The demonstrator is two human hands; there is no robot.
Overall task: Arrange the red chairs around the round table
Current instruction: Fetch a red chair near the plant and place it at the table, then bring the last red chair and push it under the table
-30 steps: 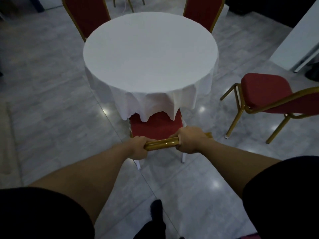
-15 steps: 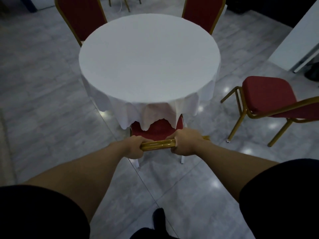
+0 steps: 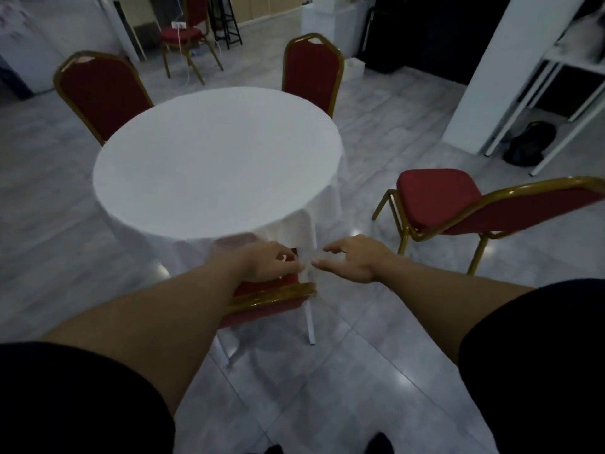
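Note:
The round table [image 3: 216, 158] wears a white cloth that hangs over its edge. The nearest red chair [image 3: 275, 294] is tucked under its near side, its gold top rail just below my hands. My left hand [image 3: 268, 261] hovers above that rail with fingers loosely curled and nothing in them. Beside it, my right hand [image 3: 355, 258] is open and off the chair, fingertips close to the hanging cloth. Two red chairs stand at the far side, one at the left [image 3: 98, 93] and one at the back [image 3: 311, 72]. Another red chair [image 3: 458, 204] stands apart to the right, turned partly away.
A further red chair [image 3: 181, 37] stands by the back wall with a white cable over it. A white pillar [image 3: 484, 70], a white shelf frame [image 3: 569, 93] and a dark bag [image 3: 530, 144] are at the right. Grey tiled floor surrounds the table.
Both hands have let go of the near chair's top rail and lifted off it. The chair sits further under the table. The view has tilted up, showing more of the room.

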